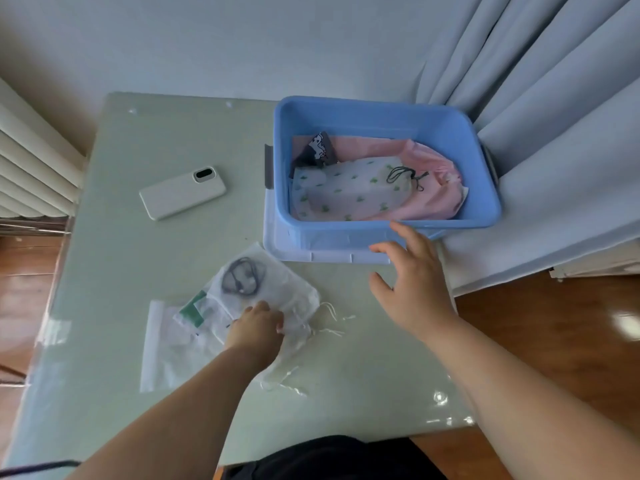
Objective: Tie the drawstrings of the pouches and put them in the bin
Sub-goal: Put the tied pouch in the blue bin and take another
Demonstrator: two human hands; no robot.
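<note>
Left hand (258,323): palm down, arm outstretched, fingers curled, gripping pouch (287,292).
Right hand (412,282): raised, fingers spread.

Glossy glass-like tabletop (166,271); smooth blue plastic bin (446,140) at two o'clock; sheer white cloth pouch (287,289); matt phone case (180,194) at ten.

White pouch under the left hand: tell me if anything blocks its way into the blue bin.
Nothing visible does. Bare table lies between the white pouch and the blue bin; the right hand hovers open by its near wall.
</note>
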